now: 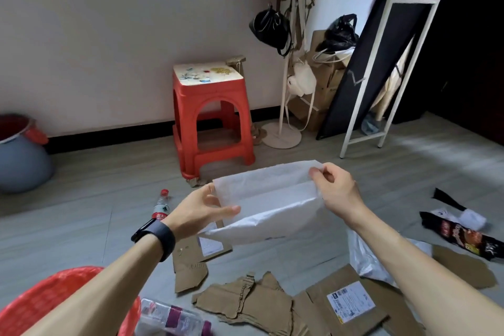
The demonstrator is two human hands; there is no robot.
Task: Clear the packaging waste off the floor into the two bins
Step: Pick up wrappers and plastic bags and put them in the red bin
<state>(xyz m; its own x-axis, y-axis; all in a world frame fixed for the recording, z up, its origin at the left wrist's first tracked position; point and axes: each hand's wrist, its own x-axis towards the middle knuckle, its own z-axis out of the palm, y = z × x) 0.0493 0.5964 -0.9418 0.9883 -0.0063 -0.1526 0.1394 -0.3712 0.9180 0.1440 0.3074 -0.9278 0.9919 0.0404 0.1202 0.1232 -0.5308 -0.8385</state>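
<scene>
At the centre of the frame, a white foam packaging pouch [272, 207] was held up above the floor by both hands. The left hand [201, 207] gripped its left edge, thumb across the front and fingers curled behind. The right hand [335, 188] pinched its upper right corner between thumb and bent fingers. Torn cardboard pieces [245, 300] lay on the floor at lower centre, and a black snack wrapper [463, 234] at the right. A red-lined bin [54, 303] sat in the lower left corner, a blue-grey bin [19, 161] at the left edge.
</scene>
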